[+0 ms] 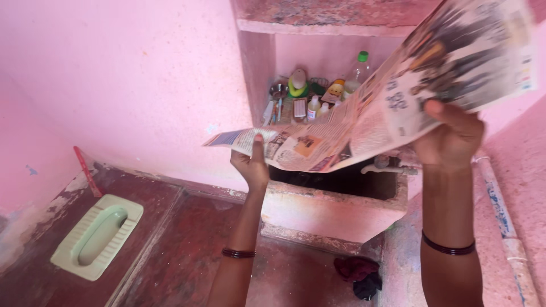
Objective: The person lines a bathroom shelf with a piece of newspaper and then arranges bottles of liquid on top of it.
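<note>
Both hands are raising one sheet of newspaper [375, 108] in the head view: the left hand [252, 162] is pinching the sheet's lower left corner, thumb pressing on the printed face, while the right hand [452, 136] is gripping the sheet's near edge farther right and higher, thumb lying on top and fingers curled beneath. Each wrist is wearing dark bangles, two thin ones on the left and one on the right. The newspaper is hanging in the air in front of a pink wall niche [256, 68], its long axis running from lower left to upper right, the left end dipping and the right end rising towards the frame's top corner. The sheet is covering the right part of the niche shelf, where several small bottles are standing; a clear bottle with a green cap [358, 71] and a yellow bottle [334, 91] are showing above its edge. Below the paper, one pink masonry water tank [335, 207] is sitting with a white tap [387, 167] over its dark opening. One pale green squat toilet pan [96, 236] is lying in the floor at left, and a dark red cloth [355, 270] is lying on the floor near the tank's base.
</note>
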